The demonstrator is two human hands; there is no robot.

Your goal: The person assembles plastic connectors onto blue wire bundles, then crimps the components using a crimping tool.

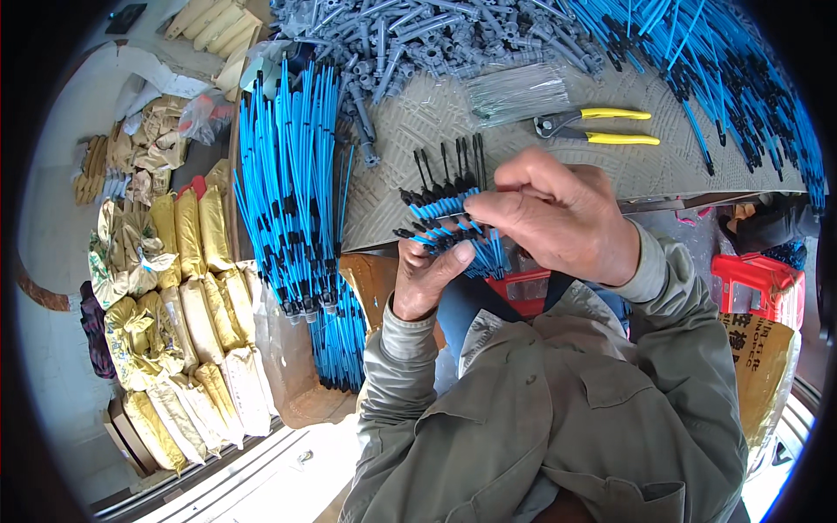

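Blue bundle near table edge

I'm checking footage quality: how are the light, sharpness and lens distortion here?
Head view: black corners round off the wide image. Head view, lower left: the ground glares nearly white. Head view, centre: the right hand and left hand look fairly sharp, without obvious motion blur.

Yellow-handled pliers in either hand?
No, the pliers lie on the table, while the left hand holds a blue-and-black bundle with the right hand at its side.
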